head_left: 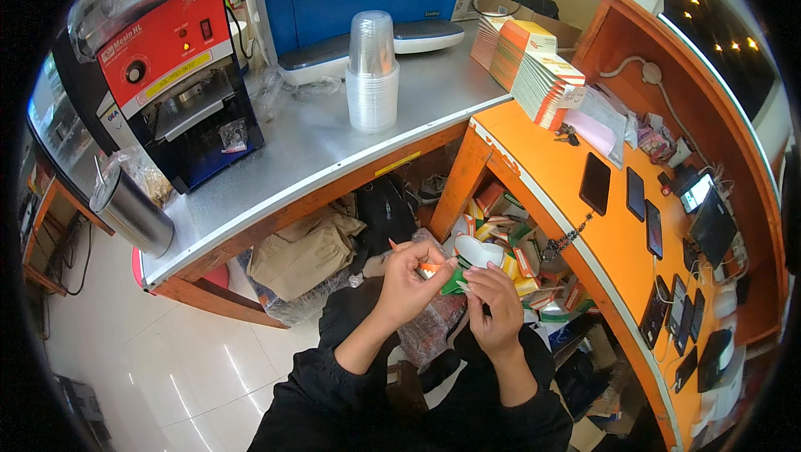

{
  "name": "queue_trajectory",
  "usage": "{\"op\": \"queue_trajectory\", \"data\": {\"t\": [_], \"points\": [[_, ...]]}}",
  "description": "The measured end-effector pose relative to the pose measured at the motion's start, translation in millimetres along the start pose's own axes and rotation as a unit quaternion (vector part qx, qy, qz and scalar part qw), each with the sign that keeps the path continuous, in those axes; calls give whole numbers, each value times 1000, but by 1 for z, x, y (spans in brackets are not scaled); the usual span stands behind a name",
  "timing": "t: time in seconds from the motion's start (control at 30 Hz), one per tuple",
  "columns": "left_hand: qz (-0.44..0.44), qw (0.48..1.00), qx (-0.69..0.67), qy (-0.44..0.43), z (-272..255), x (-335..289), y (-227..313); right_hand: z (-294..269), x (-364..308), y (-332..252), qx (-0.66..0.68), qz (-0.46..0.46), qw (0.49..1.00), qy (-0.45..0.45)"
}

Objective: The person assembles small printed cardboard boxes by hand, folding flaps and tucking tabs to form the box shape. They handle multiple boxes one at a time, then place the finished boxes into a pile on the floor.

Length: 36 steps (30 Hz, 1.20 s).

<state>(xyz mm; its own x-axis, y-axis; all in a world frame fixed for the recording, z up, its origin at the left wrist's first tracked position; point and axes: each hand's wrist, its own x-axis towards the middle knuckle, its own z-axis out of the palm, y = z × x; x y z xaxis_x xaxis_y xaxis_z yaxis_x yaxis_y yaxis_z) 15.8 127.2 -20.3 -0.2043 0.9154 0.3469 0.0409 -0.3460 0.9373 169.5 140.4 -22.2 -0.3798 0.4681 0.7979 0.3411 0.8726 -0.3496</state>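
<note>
Above my lap, both hands are closed on a small card carton (pixel 455 282) coloured green, orange and white. My left hand (pixel 410 283) pinches its orange side between thumb and fingers. On the green part, the fingertips of my right hand (pixel 496 305) press together. Part of the carton is hidden behind the fingers, and its exact shape cannot be made out. Just beyond the hands, a heap of similar coloured cartons (pixel 529 260) lies below the orange counter.
An orange counter (pixel 576 227) on the right bears several phones (pixel 595 183), keys (pixel 567 135) and stacked flat cartons (pixel 534 77). Ahead, a metal-topped table (pixel 300 143) holds a cup sealing machine (pixel 171 77), nested plastic cups (pixel 372 77) and a steel tumbler (pixel 133 214).
</note>
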Motion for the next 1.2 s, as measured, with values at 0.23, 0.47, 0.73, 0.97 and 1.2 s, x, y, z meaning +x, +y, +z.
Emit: {"op": "queue_trajectory", "data": {"t": [0.23, 0.47, 0.73, 0.97, 1.2], "points": [[75, 990, 88, -79, -17, -1, 1, 5, -2, -1, 8, 6, 999, -39], [97, 977, 135, -135, -28, -4, 4, 4, -1, -4, 154, 164, 966, -128], [300, 932, 191, 71, -10, -3, -1, 14, -7, -9, 475, 452, 749, -97], [337, 887, 258, 182, -8, -4, -13, 38, -21, -39, 238, 259, 935, -37], [211, 927, 291, 105, 3, 3, -6, 13, -15, -2, 212, 342, 915, 5]]}}
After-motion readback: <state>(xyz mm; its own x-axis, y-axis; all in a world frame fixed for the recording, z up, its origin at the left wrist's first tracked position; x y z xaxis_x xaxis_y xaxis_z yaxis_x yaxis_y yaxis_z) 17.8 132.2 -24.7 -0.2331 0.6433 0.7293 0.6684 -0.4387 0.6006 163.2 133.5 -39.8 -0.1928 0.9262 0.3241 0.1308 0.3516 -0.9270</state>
